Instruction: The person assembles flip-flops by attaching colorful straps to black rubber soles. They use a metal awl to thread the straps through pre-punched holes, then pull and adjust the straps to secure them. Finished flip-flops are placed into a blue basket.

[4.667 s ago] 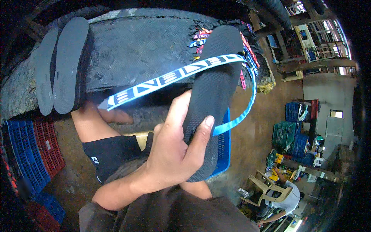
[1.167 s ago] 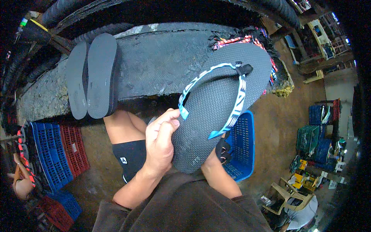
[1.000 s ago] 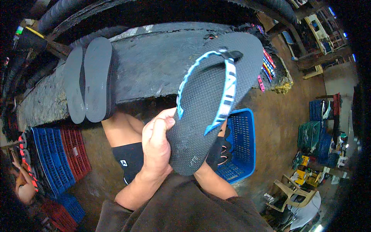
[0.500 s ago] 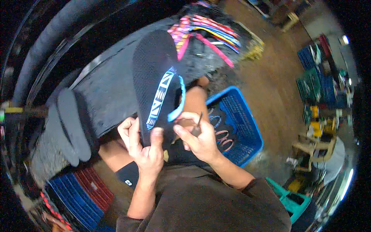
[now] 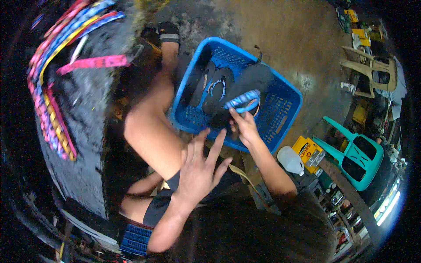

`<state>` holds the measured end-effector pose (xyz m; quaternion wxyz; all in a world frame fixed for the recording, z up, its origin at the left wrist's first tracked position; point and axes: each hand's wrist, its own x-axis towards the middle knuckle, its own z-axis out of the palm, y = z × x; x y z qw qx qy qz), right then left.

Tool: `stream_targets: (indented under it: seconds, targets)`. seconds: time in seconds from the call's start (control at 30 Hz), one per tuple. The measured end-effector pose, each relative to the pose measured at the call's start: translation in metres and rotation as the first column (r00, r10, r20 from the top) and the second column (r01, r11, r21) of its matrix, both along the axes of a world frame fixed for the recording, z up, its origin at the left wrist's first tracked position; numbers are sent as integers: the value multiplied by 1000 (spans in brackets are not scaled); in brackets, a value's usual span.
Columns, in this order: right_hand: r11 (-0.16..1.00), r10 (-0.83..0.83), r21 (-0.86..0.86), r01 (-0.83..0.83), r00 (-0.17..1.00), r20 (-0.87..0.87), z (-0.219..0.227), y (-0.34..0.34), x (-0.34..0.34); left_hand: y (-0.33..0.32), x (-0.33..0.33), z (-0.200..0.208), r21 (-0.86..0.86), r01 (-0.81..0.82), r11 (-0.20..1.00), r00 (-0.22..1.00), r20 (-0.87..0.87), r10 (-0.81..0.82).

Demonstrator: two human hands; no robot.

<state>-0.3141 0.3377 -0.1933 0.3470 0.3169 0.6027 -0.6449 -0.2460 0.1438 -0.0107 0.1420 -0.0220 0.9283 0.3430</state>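
Observation:
My right hand (image 5: pixel 246 131) grips a black flip-flop (image 5: pixel 254 81) with a blue patterned strap (image 5: pixel 242 100), its fingers near the strap. The sandal is smeared by motion and hangs over a blue plastic basket (image 5: pixel 277 116). Inside that basket lie other dark flip-flops (image 5: pixel 209 90), some with blue straps. My left hand (image 5: pixel 197 168) is open, fingers spread, just short of the basket's near edge and apart from the sandal. Whether my right hand also holds a small tool cannot be seen.
A dark worktop (image 5: pixel 90 109) on the left bears colourful straps (image 5: pixel 48 118) and a pink strip (image 5: pixel 94 64). To the right are a white jug (image 5: pixel 290 160), a yellow box (image 5: pixel 307 151), a teal chair (image 5: pixel 368 175) and a beige chair (image 5: pixel 381 65).
The view has swung right toward the basket. My right hand has carried the flip-flop from in front of me to over the basket. My left hand has let go of it and opened.

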Motion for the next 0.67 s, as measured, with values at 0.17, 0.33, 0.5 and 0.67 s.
stream_targets:
  seconds: [0.17, 0.33, 0.5, 0.67]
  targets:
    - [999, 48, 7, -50, 975, 216, -210, -88, -25, -27, 19, 8, 239, -140, 961, 988, 104, 118]
    - [969, 125, 142, -202, 897, 423, -322, -140, -16, -48, 8, 23, 249, -172, 953, 981, 130, 143]
    - [976, 129, 122, -179, 934, 334, -331, -133, -6, -45, 15, 19, 248, -140, 959, 985, 131, 109]
    - [931, 157, -364, -14, 917, 366, -288, -123, -22, -48, 49, 25, 254, -241, 937, 970, 79, 229]
